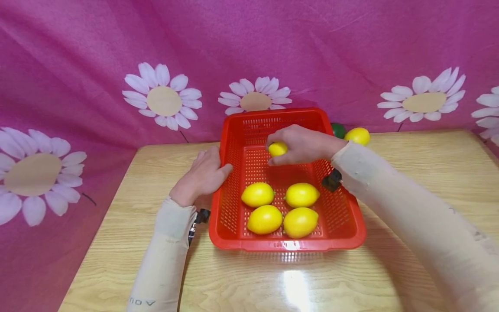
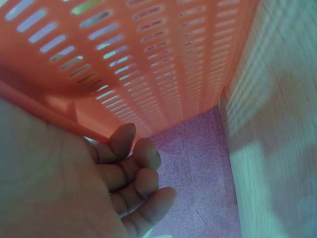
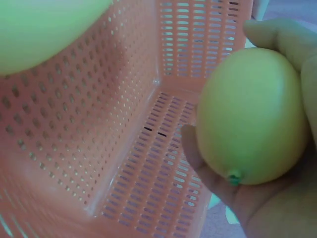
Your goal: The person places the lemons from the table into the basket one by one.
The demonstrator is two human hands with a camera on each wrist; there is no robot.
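Note:
A red plastic basket (image 1: pixel 287 245) with slotted walls stands on the table. My left hand (image 1: pixel 204 173) grips its left rim, the thumb over the edge and the fingers outside; in the left wrist view those fingers (image 2: pixel 146 153) curl beneath the rim. My right hand (image 1: pixel 298 143) is over the far half of the basket and holds a yellow lemon (image 1: pixel 277 149). The right wrist view shows this lemon (image 3: pixel 252 116) between thumb and fingers, its green stem end facing down. Inside the near half lie several lemons, among them one at the front left (image 1: pixel 265 219) and one at the front right (image 1: pixel 301 222).
Beyond the basket's far right corner sit another lemon (image 1: pixel 357 136) and a dark green round thing (image 1: pixel 338 130), partly hidden by the rim. A pink cloth (image 1: pixel 312 52) with white flowers hangs behind the wooden table (image 1: pixel 429 195).

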